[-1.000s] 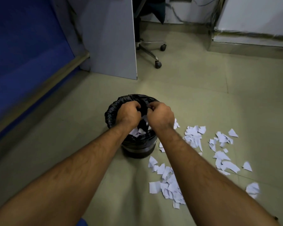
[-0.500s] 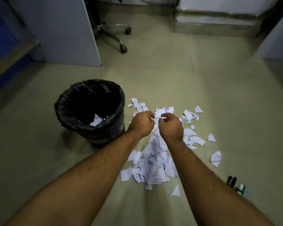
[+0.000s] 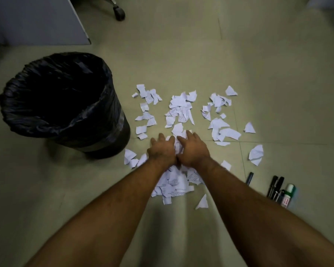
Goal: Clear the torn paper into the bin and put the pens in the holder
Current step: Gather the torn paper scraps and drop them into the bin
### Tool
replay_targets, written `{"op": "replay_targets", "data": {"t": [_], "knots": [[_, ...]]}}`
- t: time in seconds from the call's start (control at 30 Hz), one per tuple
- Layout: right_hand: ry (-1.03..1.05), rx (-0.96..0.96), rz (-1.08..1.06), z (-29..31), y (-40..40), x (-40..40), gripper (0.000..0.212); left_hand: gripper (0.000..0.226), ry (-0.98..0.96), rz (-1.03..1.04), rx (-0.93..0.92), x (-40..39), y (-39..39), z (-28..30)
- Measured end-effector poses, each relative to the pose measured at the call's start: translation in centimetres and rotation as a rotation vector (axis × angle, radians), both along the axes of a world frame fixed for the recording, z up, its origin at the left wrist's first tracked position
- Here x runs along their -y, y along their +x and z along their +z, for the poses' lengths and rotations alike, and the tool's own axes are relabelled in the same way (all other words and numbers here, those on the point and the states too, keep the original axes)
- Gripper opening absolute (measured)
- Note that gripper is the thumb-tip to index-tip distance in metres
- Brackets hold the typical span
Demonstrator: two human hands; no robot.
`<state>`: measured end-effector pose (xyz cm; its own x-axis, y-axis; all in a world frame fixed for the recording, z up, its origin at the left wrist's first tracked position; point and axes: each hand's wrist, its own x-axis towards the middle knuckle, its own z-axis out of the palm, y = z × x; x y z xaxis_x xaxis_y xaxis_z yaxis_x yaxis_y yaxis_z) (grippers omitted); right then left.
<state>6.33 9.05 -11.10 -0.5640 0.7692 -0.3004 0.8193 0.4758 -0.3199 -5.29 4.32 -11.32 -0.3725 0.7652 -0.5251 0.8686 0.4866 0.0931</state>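
Torn white paper scraps (image 3: 180, 110) lie scattered over the floor to the right of a black bin (image 3: 112, 120) lined with a black bag. My left hand (image 3: 161, 150) and my right hand (image 3: 193, 149) lie side by side, palms down, on the middle of the paper pile, fingers spread over the scraps. More scraps (image 3: 174, 185) show under my wrists. Several dark pens (image 3: 276, 186) and a green-capped marker (image 3: 288, 195) rest on the floor at the right, beside my right forearm. No pen holder is in view.
A grey partition panel (image 3: 46, 22) stands at the top left behind the bin. An office chair castor (image 3: 119, 13) sits at the top centre. Pale floor tiles (image 3: 278, 64) stretch beyond the paper to the right.
My hands left the bin, moved right over the paper pile and came down onto it with the fingers spreading. The view tilted down, bringing the pens into sight.
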Motion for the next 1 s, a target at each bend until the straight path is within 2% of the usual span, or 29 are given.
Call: {"op": "replay_targets", "data": {"t": [0.1, 0.23, 0.33, 0.43, 0.6, 0.7, 0.83, 0.93, 1.0], "knots": [[0.087, -0.029, -0.046, -0.2, 0.2, 0.8, 0.051, 0.056, 0.169, 0.014, -0.067, 0.7, 0.0, -0.2], [0.081, -0.105, -0.116, -0.1, 0.0, 1.7, 0.032, 0.036, 0.244, 0.067, -0.113, 1.6, 0.5, 0.4], [-0.013, -0.198, -0.207, -0.2, 0.0, 1.9, 0.026, 0.028, 0.324, 0.15, -0.005, 1.6, 1.0, 0.1], [-0.08, -0.319, -0.353, -0.1, -0.2, 1.9, 0.02, 0.02, 0.441, 0.347, 0.101, 1.5, 0.8, 0.5], [-0.115, -0.542, -0.678, 1.5, -0.9, 2.3, 0.026, 0.02, 0.556, 0.596, 0.171, 1.0, -0.3, 2.3], [-0.122, -0.613, -0.773, 3.3, -1.6, 2.1, 0.025, 0.025, 0.581, 0.607, 0.198, 0.4, -0.9, 4.2], [-0.097, -0.706, -0.838, 7.0, -2.2, 1.4, 0.024, 0.014, 0.649, 0.558, 0.214, -0.3, -1.7, 7.8], [-0.074, -0.77, -0.838, 11.2, -3.1, 0.7, 0.022, 0.007, 0.713, 0.542, 0.216, -0.7, -2.9, 12.4], [-0.065, -0.831, -0.822, 14.1, -4.3, 0.4, 0.018, 0.013, 0.772, 0.531, 0.212, -0.6, -3.8, 16.0]]}}
